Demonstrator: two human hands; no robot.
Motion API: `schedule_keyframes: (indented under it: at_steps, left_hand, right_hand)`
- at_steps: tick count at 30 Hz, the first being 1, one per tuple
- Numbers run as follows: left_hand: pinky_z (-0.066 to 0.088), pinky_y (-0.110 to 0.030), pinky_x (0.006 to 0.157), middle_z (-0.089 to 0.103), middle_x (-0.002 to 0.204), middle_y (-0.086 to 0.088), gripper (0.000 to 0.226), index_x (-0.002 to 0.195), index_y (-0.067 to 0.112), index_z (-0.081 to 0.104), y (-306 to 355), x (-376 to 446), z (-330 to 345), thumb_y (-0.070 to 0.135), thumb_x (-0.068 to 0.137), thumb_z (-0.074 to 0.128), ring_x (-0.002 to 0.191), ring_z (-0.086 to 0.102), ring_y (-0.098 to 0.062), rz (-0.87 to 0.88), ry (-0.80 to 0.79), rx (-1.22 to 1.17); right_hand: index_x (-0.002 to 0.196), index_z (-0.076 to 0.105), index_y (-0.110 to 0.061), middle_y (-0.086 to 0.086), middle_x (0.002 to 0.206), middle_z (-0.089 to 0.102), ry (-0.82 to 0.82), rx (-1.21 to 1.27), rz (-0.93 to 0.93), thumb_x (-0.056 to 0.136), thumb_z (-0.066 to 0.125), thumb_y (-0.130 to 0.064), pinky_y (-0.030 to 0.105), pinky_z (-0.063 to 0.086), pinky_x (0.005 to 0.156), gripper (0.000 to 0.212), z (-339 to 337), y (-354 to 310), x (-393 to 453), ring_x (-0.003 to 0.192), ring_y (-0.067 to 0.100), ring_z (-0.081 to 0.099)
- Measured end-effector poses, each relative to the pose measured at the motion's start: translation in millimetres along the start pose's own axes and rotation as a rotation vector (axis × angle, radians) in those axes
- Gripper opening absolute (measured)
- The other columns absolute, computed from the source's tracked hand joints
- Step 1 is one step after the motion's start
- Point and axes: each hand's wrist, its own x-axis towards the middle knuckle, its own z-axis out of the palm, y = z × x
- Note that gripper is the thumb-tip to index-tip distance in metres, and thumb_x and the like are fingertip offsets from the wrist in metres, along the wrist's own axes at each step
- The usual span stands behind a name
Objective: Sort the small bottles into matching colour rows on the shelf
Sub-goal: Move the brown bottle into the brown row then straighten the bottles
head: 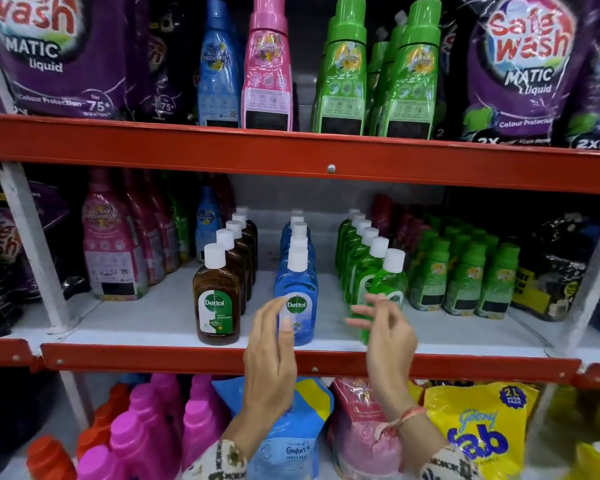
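Seemingly at the tidying stage, the brown row (219, 299), blue row (297, 289) and green row (381, 282) stand sorted mid-frame on the shelf (146, 317), both the left hand (271, 351) and right hand (388, 337) spread and empty (nothing gripped), so next calls for only nudging fronts straight.

brown bottles (218, 299): glossy clear plastic, left of the hands
caps (214, 255): smooth white plastic
shelf (146, 317): matt white
rail (174, 356): red painted metal under the hands
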Motion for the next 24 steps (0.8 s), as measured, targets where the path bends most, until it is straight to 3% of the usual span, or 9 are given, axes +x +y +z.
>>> schedule_keyframes:
  at_steps: [2, 4, 6, 9, 10, 13, 16, 18, 24]
  left_hand:
    - [0.035, -0.015, 0.105, 0.058, 0.132, 0.009, 0.067, 0.133, 0.030, 0.050, 8.7, -3.9, 14.9, 0.071, 0.093, 0.015, 0.126, 0.047, 0.004, -0.032, -0.113, -0.014]
    - [0.029, -0.009, 0.108, 0.052, 0.145, 0.009, 0.079, 0.142, 0.032, 0.043, 20.2, -6.2, 31.9, 0.078, 0.087, 0.012, 0.133, 0.043, 0.002, -0.143, -0.247, -0.049]
    - [0.021, -0.004, 0.107, 0.045, 0.153, 0.006, 0.094, 0.151, 0.028, 0.034, 33.6, -4.0, 48.7, 0.084, 0.080, 0.006, 0.137, 0.039, -0.001, -0.260, -0.379, -0.060]
    - [0.033, -0.022, 0.101, 0.060, 0.126, 0.005, 0.093, 0.148, 0.021, 0.041, 54.3, 2.2, 67.6, 0.075, 0.084, 0.002, 0.115, 0.052, -0.007, -0.354, -0.537, -0.026]
    - [0.032, -0.023, 0.100, 0.057, 0.129, 0.009, 0.091, 0.148, 0.026, 0.041, 58.2, 3.6, 72.6, 0.075, 0.084, 0.001, 0.114, 0.050, -0.006, -0.363, -0.570, -0.038]
    - [0.028, -0.031, 0.108, 0.049, 0.149, 0.004, 0.099, 0.149, 0.036, 0.038, 56.6, 6.1, 85.6, 0.086, 0.074, -0.004, 0.133, 0.045, -0.013, -0.401, -0.642, -0.067]
    - [0.027, -0.036, 0.116, 0.051, 0.149, 0.008, 0.102, 0.144, 0.038, 0.046, 48.2, 11.3, 91.3, 0.093, 0.072, -0.002, 0.136, 0.044, -0.012, -0.466, -0.635, -0.091]
    - [0.024, -0.040, 0.122, 0.050, 0.149, 0.012, 0.104, 0.144, 0.041, 0.046, 43.8, 15.3, 90.5, 0.097, 0.068, 0.001, 0.139, 0.041, -0.009, -0.459, -0.639, -0.139]
    - [0.027, -0.035, 0.120, 0.055, 0.140, 0.010, 0.113, 0.144, 0.031, 0.046, 43.5, 21.0, 83.4, 0.100, 0.063, 0.008, 0.133, 0.049, -0.011, -0.454, -0.659, -0.216]
  right_hand:
    - [0.097, 0.066, -0.020, 0.002, 0.088, 0.076, 0.163, 0.070, -0.002, 0.102, 0.040, -0.030, 0.014, 0.045, 0.047, 0.029, -16.9, -3.7, 12.6, 0.064, 0.015, 0.071]
    - [0.105, 0.065, -0.015, 0.006, 0.093, 0.073, 0.250, 0.050, 0.023, 0.103, 0.038, -0.028, 0.011, 0.046, 0.053, 0.030, -30.9, -4.5, 27.4, 0.067, 0.011, 0.063]
    - [0.112, 0.063, -0.006, 0.009, 0.098, 0.064, 0.194, -0.046, 0.140, 0.103, 0.035, -0.033, 0.024, 0.045, 0.069, 0.040, -39.0, 2.5, 44.5, 0.075, 0.016, 0.057]
    - [0.117, 0.062, -0.001, 0.022, 0.124, 0.062, -0.009, -0.184, 0.350, 0.102, 0.028, -0.047, 0.044, 0.043, 0.098, 0.059, -43.1, 11.3, 60.2, 0.110, 0.036, 0.057]
    - [0.122, 0.061, 0.000, 0.023, 0.131, 0.060, -0.061, -0.210, 0.368, 0.101, 0.026, -0.050, 0.046, 0.041, 0.104, 0.065, -43.2, 12.6, 61.0, 0.119, 0.038, 0.055]
    - [0.119, 0.062, 0.007, 0.027, 0.125, 0.060, -0.131, -0.275, 0.340, 0.103, 0.023, -0.047, 0.040, 0.040, 0.098, 0.069, -46.5, 12.0, 57.6, 0.119, 0.039, 0.055]
    - [0.097, 0.067, 0.007, 0.022, 0.096, 0.062, -0.131, -0.297, 0.288, 0.103, 0.025, -0.046, 0.042, 0.044, 0.088, 0.068, -51.3, 9.8, 53.7, 0.091, 0.034, 0.057]
    - [0.086, 0.067, 0.006, 0.018, 0.089, 0.067, -0.131, -0.294, 0.266, 0.101, 0.027, -0.049, 0.044, 0.048, 0.085, 0.070, -52.0, 15.0, 54.4, 0.081, 0.031, 0.058]
    - [0.092, 0.068, 0.008, 0.021, 0.090, 0.074, -0.132, -0.248, 0.244, 0.096, 0.029, -0.059, 0.048, 0.053, 0.089, 0.078, -52.8, 30.1, 55.6, 0.089, 0.032, 0.068]
